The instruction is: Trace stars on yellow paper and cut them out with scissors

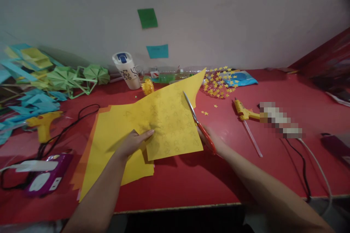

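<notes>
My left hand (132,143) grips a yellow sheet (172,123) near its lower left, the thumb lying on top. Rows of small pencilled shapes cover the sheet, and its far right corner curls upward. Around the red-handled scissors (205,136) my right hand (212,140) is closed, partly hidden behind them and the sheet. The blades are against the sheet's right side, one of them lying over its face. Beneath the sheet and my left hand, a stack of yellow paper (106,131) rests on orange sheets (86,158).
Small yellow stars (218,83) lie behind the sheet at the right. Glue guns lie left (45,123) and right (243,111), with cables nearby. A tumbler (127,71) stands at the back; folded paper shapes (65,78) fill the back left. A purple phone (49,178) lies front left.
</notes>
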### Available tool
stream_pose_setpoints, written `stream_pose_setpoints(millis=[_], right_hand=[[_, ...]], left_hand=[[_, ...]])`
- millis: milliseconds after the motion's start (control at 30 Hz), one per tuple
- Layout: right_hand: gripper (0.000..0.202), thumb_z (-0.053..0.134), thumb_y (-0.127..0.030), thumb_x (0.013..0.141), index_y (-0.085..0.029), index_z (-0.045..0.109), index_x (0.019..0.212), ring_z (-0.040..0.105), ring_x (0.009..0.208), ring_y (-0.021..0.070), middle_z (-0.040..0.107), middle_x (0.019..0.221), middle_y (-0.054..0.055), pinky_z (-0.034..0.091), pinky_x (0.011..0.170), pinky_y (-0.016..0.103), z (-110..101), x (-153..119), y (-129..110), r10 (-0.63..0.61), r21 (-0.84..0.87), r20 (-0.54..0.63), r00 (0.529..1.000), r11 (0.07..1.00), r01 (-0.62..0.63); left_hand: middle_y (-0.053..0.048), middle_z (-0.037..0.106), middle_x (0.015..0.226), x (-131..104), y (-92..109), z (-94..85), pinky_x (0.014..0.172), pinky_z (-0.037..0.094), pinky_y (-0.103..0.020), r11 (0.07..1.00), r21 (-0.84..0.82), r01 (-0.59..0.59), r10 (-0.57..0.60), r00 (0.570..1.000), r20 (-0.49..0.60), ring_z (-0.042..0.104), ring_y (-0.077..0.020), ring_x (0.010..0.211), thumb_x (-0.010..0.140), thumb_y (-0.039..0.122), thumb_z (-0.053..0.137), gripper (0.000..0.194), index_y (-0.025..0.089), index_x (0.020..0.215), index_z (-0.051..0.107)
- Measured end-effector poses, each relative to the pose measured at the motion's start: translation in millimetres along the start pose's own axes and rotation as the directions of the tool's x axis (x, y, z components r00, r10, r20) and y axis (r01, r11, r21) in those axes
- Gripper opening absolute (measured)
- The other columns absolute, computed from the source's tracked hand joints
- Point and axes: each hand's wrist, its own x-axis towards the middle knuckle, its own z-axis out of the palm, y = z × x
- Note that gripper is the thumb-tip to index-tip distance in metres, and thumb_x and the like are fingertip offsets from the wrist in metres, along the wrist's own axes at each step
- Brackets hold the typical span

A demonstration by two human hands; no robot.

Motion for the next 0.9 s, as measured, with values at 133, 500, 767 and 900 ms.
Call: stream_pose_setpoints(millis=[133, 500, 767, 900], right_hand=[[0.041, 0.057, -0.062, 0.072, -0.025, 0.041, 0.066, 0.038, 0.041, 0.0127, 0.036, 0.046, -0.006, 0.031, 0.04, 0.026, -1, 3, 8, -0.01, 0.026, 0.0, 1.0, 1.0, 0.01], [0.042, 0.055, -0.063, 0.075, -0.025, 0.041, 0.064, 0.038, 0.038, 0.0117, 0.036, 0.043, -0.007, 0.029, 0.039, 0.025, -1, 2, 6, -0.013, 0.012, -0.006, 1.0, 1.0, 0.013], [0.052, 0.052, -0.073, 0.077, -0.024, 0.039, 0.067, 0.032, 0.043, 0.0085, 0.034, 0.05, -0.008, 0.027, 0.04, 0.022, -3, -1, -1, -0.074, -0.07, -0.016, 0.997, 0.995, 0.073], [0.054, 0.051, -0.076, 0.076, -0.024, 0.04, 0.067, 0.034, 0.04, 0.0088, 0.035, 0.048, -0.008, 0.028, 0.037, 0.022, -2, -1, 1, -0.079, -0.035, -0.015, 0.997, 0.996, 0.078]], left_hand=[[-0.008, 0.078, 0.1, 1, -2, 0.9, 0.085, 0.059, -0.04, 1.0, -0.007, 0.014, -0.014, 1.0, -0.003, 0.072, -0.0298, 0.099, 0.06, 0.049, 0.081, 0.037, 0.021, 0.084, 0.077], [-0.009, 0.078, 0.098, 1, -1, 0.9, 0.087, 0.059, -0.042, 0.999, -0.025, 0.022, -0.022, 1.0, 0.015, 0.072, -0.0301, 0.098, 0.061, 0.047, 0.082, 0.034, 0.021, 0.083, 0.077], [-0.005, 0.076, 0.112, -1, -2, 2.8, 0.091, 0.059, -0.039, 0.997, -0.065, 0.028, -0.022, 0.996, 0.091, 0.071, -0.0272, 0.106, 0.064, 0.037, 0.082, 0.035, 0.024, 0.096, 0.075], [-0.005, 0.075, 0.114, -1, -2, 2.8, 0.093, 0.058, -0.039, 0.997, -0.066, 0.044, -0.038, 0.995, 0.087, 0.07, -0.0268, 0.107, 0.067, 0.034, 0.08, 0.031, 0.024, 0.096, 0.074]])
